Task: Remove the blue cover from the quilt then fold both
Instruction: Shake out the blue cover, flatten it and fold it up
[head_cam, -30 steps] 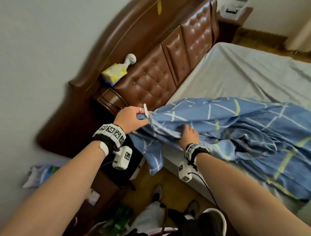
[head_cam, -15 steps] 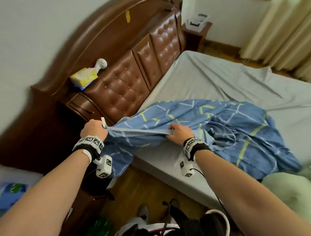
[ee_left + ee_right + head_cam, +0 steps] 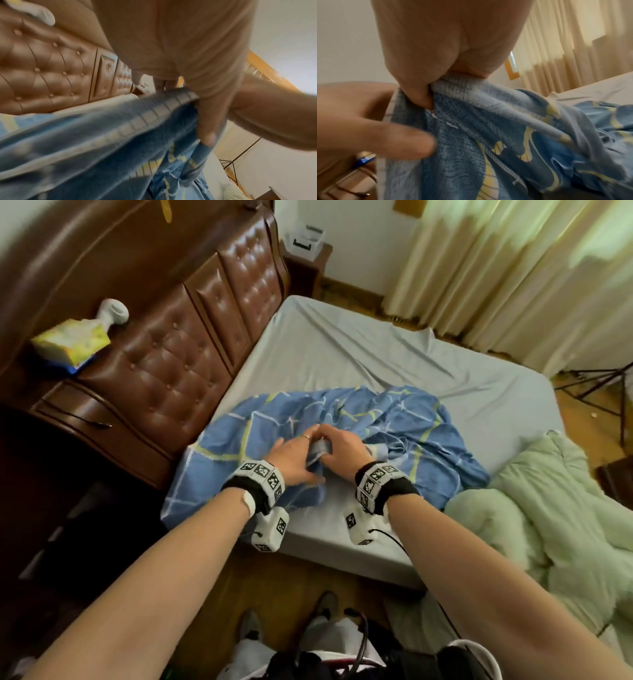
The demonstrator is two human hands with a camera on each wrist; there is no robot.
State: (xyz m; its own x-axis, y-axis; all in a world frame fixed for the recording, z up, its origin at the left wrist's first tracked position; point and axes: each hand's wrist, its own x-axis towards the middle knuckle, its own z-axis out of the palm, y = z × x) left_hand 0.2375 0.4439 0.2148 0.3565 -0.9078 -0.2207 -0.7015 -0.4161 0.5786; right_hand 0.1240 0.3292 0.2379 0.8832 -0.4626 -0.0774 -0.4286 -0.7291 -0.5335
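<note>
The blue cover, with white and yellow lines, lies crumpled on the near half of the bed; one corner hangs over the bed's side. My left hand and right hand meet over its middle, and both hold a bunched edge of it. In the right wrist view my right hand pinches the cover between thumb and fingers. The left wrist view has my left thumb clamped on the cover's seamed edge. The pale green quilt is heaped at the bed's near right, apart from the cover.
A brown padded headboard runs along the left. A yellow tissue box and a white object sit on the bedside cabinet. Curtains hang beyond the bed and a tripod stands at the right. My feet are on the wooden floor.
My hands, held apart with the cover's edge stretched between them beside the bed, have come together over the mattress. The head view has swung right, bringing the quilt into view.
</note>
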